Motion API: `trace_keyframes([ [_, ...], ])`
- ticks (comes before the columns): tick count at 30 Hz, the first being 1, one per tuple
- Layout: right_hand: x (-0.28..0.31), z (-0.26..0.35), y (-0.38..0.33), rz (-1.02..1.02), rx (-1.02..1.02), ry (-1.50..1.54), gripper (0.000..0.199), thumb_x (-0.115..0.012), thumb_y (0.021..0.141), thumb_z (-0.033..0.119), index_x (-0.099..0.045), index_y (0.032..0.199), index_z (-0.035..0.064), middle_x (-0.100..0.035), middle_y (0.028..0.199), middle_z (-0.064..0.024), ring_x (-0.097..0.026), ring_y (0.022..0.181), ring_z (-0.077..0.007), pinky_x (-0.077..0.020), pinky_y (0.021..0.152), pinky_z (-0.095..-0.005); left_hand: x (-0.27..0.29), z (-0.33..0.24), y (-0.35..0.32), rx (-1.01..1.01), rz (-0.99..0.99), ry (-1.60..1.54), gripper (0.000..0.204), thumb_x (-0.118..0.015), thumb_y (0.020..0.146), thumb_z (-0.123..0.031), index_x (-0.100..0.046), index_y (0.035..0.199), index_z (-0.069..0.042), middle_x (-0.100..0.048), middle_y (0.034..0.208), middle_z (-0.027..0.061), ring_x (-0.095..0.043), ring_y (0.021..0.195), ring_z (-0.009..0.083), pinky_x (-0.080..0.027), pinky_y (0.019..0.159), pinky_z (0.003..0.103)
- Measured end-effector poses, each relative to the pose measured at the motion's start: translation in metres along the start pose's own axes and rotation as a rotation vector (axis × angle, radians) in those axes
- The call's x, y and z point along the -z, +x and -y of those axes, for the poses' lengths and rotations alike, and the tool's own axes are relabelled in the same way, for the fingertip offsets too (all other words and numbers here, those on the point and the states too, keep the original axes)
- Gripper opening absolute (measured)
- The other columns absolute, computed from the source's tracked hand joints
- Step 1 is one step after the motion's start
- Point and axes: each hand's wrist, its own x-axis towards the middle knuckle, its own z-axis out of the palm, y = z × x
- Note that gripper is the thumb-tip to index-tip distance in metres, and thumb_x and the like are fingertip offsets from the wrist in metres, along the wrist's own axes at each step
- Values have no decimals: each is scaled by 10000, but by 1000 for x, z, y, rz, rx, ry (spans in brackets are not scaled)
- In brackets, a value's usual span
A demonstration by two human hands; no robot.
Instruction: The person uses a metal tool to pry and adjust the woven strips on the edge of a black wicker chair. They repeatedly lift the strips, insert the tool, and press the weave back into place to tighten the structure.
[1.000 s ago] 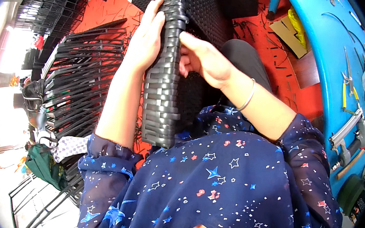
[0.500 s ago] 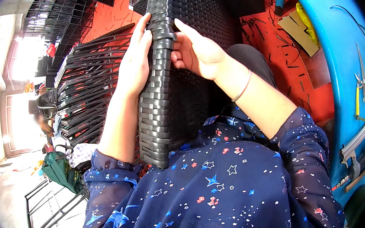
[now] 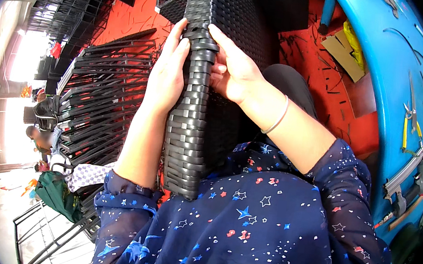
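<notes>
Resting along the edge of a black woven piece in the head view, the left hand has its fingers extended; the right hand touches the opposite side, fingers curled, whether gripping anything I cannot tell. The piece stands between them, before the patterned shirt. Pliers lie on the blue table.

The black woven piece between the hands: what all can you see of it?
The black woven piece is made of glossy flat strips that look like plastic. Its narrow edge faces the camera, running from the picture's top down to the shirt; a broad woven side falls away on the right. The left hand lies against its left side, the right hand against its right.
</notes>
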Motion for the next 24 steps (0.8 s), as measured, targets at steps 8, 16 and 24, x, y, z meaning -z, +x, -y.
trace_keyframes([
  [8,-19,5,-5,-236,39,-18,259,-702,973,383,-685,969,125,-685,830,20,-619,639,-99,-541,597,-268,1,-6,8,-458,-172,449,575,-574,1027,-271,-414,1529,-40,-241,1656,238,-252,1532,396,-246,1229,471],
  [16,-2,5,3,-167,70,-135,238,-709,969,400,-681,978,163,-623,803,58,-527,603,-68,-485,565,-248,7,16,7,-358,132,190,506,-539,1047,-267,-478,1503,-55,-419,1591,167,-332,1511,323,-249,1239,434],
  [24,1,10,3,-133,-61,-267,280,-691,960,432,-674,985,154,-597,799,75,-475,584,-61,-428,540,-209,14,37,-1,-257,37,149,450,-490,1067,-179,-501,1496,-45,-385,1623,140,-284,1540,270,-196,1252,403],
])
